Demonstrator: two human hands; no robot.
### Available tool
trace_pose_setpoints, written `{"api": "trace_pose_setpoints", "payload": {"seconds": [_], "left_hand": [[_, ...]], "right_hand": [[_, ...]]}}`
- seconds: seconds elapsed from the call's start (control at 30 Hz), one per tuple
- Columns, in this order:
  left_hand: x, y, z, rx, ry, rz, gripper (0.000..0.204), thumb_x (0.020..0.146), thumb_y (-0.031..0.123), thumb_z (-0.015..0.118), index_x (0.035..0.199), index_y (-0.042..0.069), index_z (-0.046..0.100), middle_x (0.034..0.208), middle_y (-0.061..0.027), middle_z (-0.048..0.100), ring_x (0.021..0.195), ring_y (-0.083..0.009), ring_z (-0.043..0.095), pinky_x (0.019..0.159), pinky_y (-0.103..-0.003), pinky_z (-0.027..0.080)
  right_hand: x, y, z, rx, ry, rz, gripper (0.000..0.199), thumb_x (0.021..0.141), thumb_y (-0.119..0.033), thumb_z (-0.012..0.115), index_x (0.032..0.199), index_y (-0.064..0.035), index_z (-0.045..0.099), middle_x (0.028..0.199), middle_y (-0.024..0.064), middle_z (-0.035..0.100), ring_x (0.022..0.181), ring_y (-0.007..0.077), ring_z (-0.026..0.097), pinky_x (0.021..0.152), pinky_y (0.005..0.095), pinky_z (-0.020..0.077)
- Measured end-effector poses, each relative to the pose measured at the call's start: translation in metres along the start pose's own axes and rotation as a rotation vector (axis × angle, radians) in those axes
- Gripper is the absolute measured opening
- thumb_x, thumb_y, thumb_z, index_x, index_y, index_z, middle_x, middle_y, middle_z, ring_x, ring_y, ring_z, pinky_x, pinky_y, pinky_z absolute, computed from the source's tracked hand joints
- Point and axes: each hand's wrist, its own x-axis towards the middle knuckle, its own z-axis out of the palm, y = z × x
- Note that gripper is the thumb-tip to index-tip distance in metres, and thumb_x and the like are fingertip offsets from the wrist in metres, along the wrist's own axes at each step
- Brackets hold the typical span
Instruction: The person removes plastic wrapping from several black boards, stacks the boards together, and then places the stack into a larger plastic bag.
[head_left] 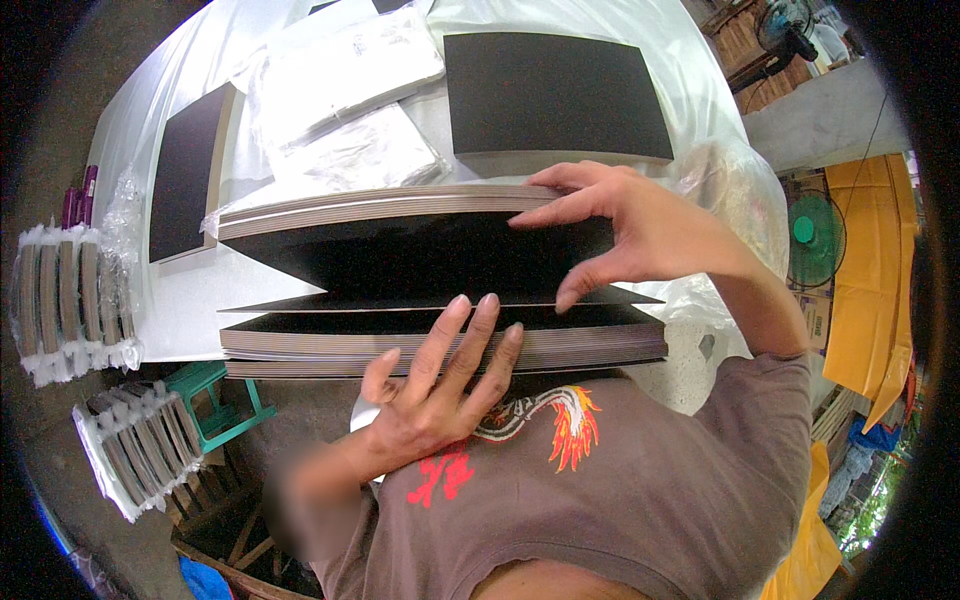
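Where the white plastic-covered table point(190, 310) meets its near edge at the centre of the frame, a thick stack of black sheets point(440, 340) is held, its pale layered edges turned toward the viewer. The stack is fanned open: an upper bundle point(370, 205) is lifted by the right hand point(640, 225), whose fingers are spread over the top edge while the thumb is pressed beneath, so the bundle is pinched. The left hand point(440, 380) is laid flat with fingers splayed against the lower stack's front edge, pressing rather than gripping. The hands are kept apart, a wedge-shaped gap of matte black surface lying open between them.

At upper right a second black pile point(555, 95) is seen, flat and square-cornered, well apart from the held stack. A narrower black pile point(185, 175) is placed at upper left, and crinkled clear plastic packets point(345, 100) lie between the two. Little bare tabletop is left, only a strip at left centre. Beyond the table's left edge, wrapped bundles point(70, 300) are stood on end, and a green stool point(215, 400) is seen below them.
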Motion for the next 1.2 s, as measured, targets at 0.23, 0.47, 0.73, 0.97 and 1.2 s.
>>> {"api": "trace_pose_setpoints", "payload": {"seconds": [0.23,0.47,0.73,0.97,1.2], "left_hand": [[0.001,0.005,0.008,0.020,0.050,-0.066,0.031,0.086,0.031,0.051,0.116,0.027,0.060,0.128,-0.0023,0.055,0.121,-0.0189,0.046,0.097,-0.046,0.015],[-0.003,-0.001,0.003,0.095,0.108,0.045,0.032,0.084,0.030,0.052,0.114,0.026,0.062,0.124,0.0005,0.057,0.121,-0.0176,0.046,0.101,-0.043,0.013],[-0.001,0.005,0.006,0.028,0.075,-0.059,0.029,0.087,0.027,0.049,0.113,0.025,0.062,0.125,0.0024,0.056,0.120,-0.0188,0.046,0.101,-0.044,0.014],[-0.004,0.002,0.012,0.023,0.150,-0.029,0.026,0.086,0.029,0.050,0.109,0.026,0.063,0.122,0.0025,0.058,0.120,-0.0172,0.045,0.100,-0.043,0.014],[0.002,0.002,0.011,0.047,0.133,-0.018,0.024,0.083,0.030,0.054,0.106,0.028,0.062,0.122,0.0004,0.059,0.119,-0.0190,0.049,0.101,-0.042,0.014]], "right_hand": [[0.002,-0.001,-0.003,0.067,-0.034,0.006,0.052,0.062,-0.020,0.076,0.111,-0.0098,0.063,0.113,0.0214,0.056,0.106,0.0346,0.055,0.089,0.0379,0.0443],[0.000,0.009,0.001,0.095,-0.081,0.042,0.033,0.073,-0.014,0.067,0.106,-0.0122,0.067,0.118,0.0232,0.053,0.108,0.0364,0.053,0.089,0.0385,0.0442],[-0.003,-0.001,0.003,-0.058,-0.018,0.011,0.060,0.059,-0.037,0.079,0.110,-0.0089,0.064,0.120,0.0225,0.052,0.111,0.0368,0.051,0.091,0.0398,0.0429],[0.000,0.001,0.002,0.072,-0.016,-0.033,0.053,0.062,-0.019,0.076,0.113,-0.0151,0.063,0.116,0.0194,0.054,0.106,0.0359,0.053,0.088,0.0397,0.0444],[-0.004,0.010,0.009,-0.033,0.002,-0.043,0.043,0.071,-0.018,0.071,0.113,-0.0180,0.063,0.117,0.0200,0.053,0.108,0.0362,0.052,0.088,0.0397,0.0439]]}}
